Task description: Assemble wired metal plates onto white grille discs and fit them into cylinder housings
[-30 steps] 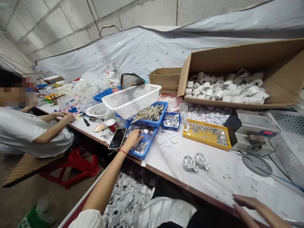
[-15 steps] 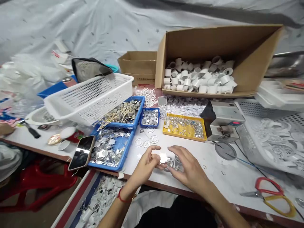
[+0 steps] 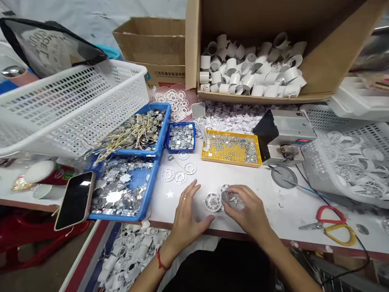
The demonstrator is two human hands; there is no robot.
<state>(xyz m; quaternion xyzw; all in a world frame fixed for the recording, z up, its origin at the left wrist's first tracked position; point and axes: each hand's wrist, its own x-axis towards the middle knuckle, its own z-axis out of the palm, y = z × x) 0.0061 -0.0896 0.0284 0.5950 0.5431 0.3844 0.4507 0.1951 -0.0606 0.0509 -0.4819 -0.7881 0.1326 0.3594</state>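
My left hand point(image 3: 190, 217) is over the front of the table, thumb and fingers spread, holding nothing. Just right of it lies a round white spoked plastic part point(image 3: 212, 202), flat on the white table. My right hand point(image 3: 247, 211) curls thumb and forefinger around a small round part point(image 3: 225, 197), greyish and partly covered by the fingers. Another white ring part point(image 3: 225, 187) shows just behind that fingertip. Further back are several flat white rings point(image 3: 190, 168) and a small white star point(image 3: 169, 194).
Blue trays hold shiny metal pieces point(image 3: 126, 178) and wired discs point(image 3: 148, 125). A yellow tray point(image 3: 231, 159) of small metal bits stands behind my hands. Scissors point(image 3: 331, 227), a grey machine point(image 3: 288, 134) and a white basket point(image 3: 322, 162) are right; a phone point(image 3: 74, 198) lies left.
The view has tipped down and closer. The shiny star-shaped piece is gone from my left hand, which has opened and drawn left. My right fingers have closed in on a round part.
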